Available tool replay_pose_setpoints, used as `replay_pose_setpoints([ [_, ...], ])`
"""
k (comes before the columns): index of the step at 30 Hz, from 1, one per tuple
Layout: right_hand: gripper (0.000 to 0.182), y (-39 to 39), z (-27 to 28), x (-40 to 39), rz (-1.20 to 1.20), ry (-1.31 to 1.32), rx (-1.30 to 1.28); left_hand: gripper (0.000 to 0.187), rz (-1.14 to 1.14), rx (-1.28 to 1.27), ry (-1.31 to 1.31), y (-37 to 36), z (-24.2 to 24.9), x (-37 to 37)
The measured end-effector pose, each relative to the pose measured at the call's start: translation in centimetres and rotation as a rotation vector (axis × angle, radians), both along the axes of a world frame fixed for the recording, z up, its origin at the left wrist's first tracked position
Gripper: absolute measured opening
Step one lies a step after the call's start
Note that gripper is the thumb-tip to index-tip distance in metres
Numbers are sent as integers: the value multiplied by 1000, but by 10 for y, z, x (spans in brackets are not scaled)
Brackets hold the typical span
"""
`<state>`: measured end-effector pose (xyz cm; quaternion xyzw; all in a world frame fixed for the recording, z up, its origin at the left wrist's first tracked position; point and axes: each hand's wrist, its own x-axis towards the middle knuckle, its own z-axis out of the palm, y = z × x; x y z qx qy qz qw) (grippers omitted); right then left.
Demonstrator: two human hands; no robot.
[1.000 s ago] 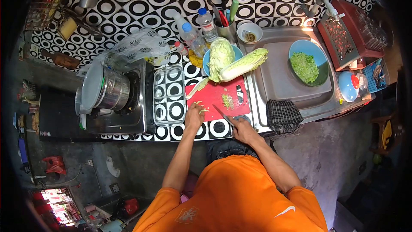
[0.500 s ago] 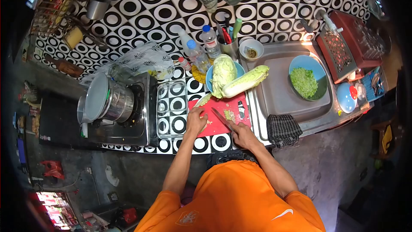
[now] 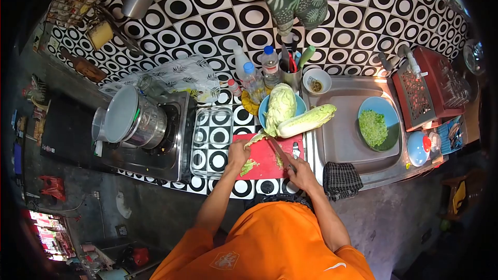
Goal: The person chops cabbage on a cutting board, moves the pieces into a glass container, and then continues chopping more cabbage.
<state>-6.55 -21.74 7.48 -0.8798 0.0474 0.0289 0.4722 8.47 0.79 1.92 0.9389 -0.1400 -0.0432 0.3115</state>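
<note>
My right hand (image 3: 303, 175) is wrapped round the handle of a knife (image 3: 279, 151), whose blade points up and left over the red cutting board (image 3: 267, 168). At the board's left edge my left hand (image 3: 238, 156) is closed on a pale green cabbage leaf (image 3: 255, 139), its fingers partly hidden. Small chopped cabbage pieces (image 3: 248, 167) lie beside that hand, and a few more lie by the blade. Behind the board, a head of napa cabbage (image 3: 281, 105) rests in a blue bowl (image 3: 301, 105), with a longer cabbage piece (image 3: 307, 121) leaning across the rim.
On the right, a bowl of chopped greens (image 3: 374, 128) stands in the sink (image 3: 337, 145); a checked cloth (image 3: 342, 180) hangs over its front edge. Water bottles (image 3: 270, 66) and a utensil holder (image 3: 291, 79) stand behind. A glass tray (image 3: 212, 135), then a stove with a pot (image 3: 150, 124), lie left.
The view has shifted, so the counter appears lower. The knife blade has moved toward the leaf's end, and chopped pieces now show more plainly beside my left hand.
</note>
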Motion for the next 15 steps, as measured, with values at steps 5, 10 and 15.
replay_pose_setpoints([
  [5, 55, 0, 2, -4, -15, -2, 10, 17, 311, -420, 241, 25, 24, -4],
  [10, 54, 2, 7, 1, -8, -2, 37, 18, 498, -866, 569, 64, 46, -1],
  [15, 53, 8, 2, 4, 37, 22, -6, 15, 648, -1028, 483, 78, 42, 3],
])
